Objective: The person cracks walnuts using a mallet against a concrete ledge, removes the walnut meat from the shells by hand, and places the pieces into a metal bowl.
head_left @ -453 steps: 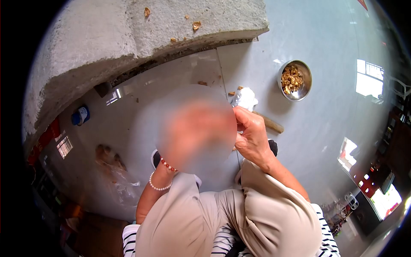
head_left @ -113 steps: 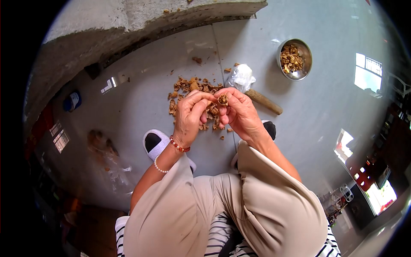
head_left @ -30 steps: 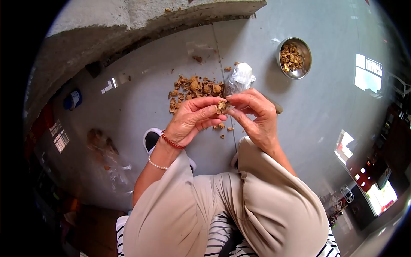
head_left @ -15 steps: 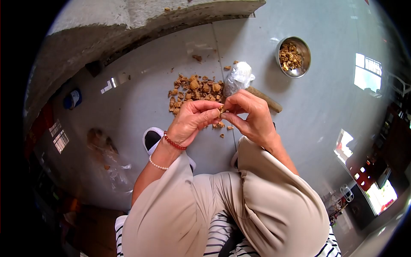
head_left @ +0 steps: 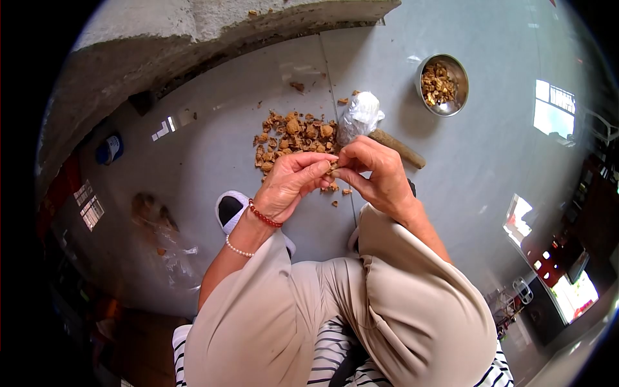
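My left hand (head_left: 291, 182) and my right hand (head_left: 376, 171) meet above the floor between my knees. Between their thumbs and fingertips is a small walnut piece (head_left: 333, 167), gripped from both sides and partly covered by the fingers. Just beyond the hands lies a heap of walnuts and broken shells (head_left: 295, 131). A hammer with a thick wooden handle (head_left: 401, 150) rests beside it, its head end wrapped in a white plastic bag (head_left: 361, 116). Farther off to the right, a steel bowl (head_left: 461, 97) holds walnut kernels (head_left: 438, 84).
A rough concrete slab (head_left: 258, 22) stands along the far left. On the left floor are a clear plastic bag (head_left: 179, 261) with brown contents and a blue container (head_left: 111, 149). Shell bits lie near my shoes (head_left: 227, 209).
Both hands stay in nearly the same place. The fingertips have shifted slightly around the walnut piece. Nothing else has visibly moved.
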The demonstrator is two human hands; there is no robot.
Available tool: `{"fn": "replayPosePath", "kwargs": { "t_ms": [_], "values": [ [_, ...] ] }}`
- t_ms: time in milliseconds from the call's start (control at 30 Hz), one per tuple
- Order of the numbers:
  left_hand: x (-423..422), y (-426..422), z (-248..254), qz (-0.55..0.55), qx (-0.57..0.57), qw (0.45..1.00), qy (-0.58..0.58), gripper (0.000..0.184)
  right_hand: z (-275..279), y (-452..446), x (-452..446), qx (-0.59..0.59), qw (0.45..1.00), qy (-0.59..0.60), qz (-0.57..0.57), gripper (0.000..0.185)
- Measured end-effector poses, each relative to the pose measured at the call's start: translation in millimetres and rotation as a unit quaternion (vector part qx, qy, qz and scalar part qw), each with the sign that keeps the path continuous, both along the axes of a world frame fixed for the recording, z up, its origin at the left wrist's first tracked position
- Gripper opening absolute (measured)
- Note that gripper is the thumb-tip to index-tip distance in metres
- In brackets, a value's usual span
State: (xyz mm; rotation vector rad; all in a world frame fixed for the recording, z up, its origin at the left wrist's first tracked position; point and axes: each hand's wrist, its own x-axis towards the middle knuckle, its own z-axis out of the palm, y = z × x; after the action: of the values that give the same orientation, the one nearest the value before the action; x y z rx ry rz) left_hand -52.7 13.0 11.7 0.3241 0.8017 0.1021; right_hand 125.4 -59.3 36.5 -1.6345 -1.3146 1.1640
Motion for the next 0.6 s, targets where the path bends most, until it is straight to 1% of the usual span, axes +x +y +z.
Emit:
{"fn": "replayPosePath", "kwargs": {
  "t_ms": [167, 267, 367, 467, 567, 600],
  "values": [
    [5.1, -4.8, -3.0, 0.007, -0.009, 1.000, -0.014, 0.030, -3.6, -5.4, -0.6, -0.029, 0.998, 0.029, -0.043, 0.018],
    [5.8, -5.7, -3.2, 0.005, 0.002, 1.000, -0.009, 0.033, -4.8, -5.4, -2.2, -0.014, 0.998, 0.039, -0.053, 0.019],
    [6.6, -1.7, 1.3, 0.012, -0.004, 1.000, -0.006, 0.034, -4.8, -6.7, -8.6, -0.040, 0.985, 0.109, -0.130, 0.021],
    [7.7, 1.4, 2.5, 0.021, -0.022, 0.999, -0.015, 0.034, -7.2, -10.8, -8.1, -0.072, 0.973, 0.145, -0.163, 0.022],
    [8.6, 1.4, 2.8, 0.029, -0.023, 0.999, -0.023, 0.034, -4.7, -10.9, -10.4, -0.103, 0.968, 0.150, -0.175, 0.021],
    [9.4, 1.2, 4.0, 0.032, -0.020, 0.999, -0.021, 0.034, -5.1, -10.3, -11.2, -0.088, 0.969, 0.141, -0.182, 0.022]
  ]
}}
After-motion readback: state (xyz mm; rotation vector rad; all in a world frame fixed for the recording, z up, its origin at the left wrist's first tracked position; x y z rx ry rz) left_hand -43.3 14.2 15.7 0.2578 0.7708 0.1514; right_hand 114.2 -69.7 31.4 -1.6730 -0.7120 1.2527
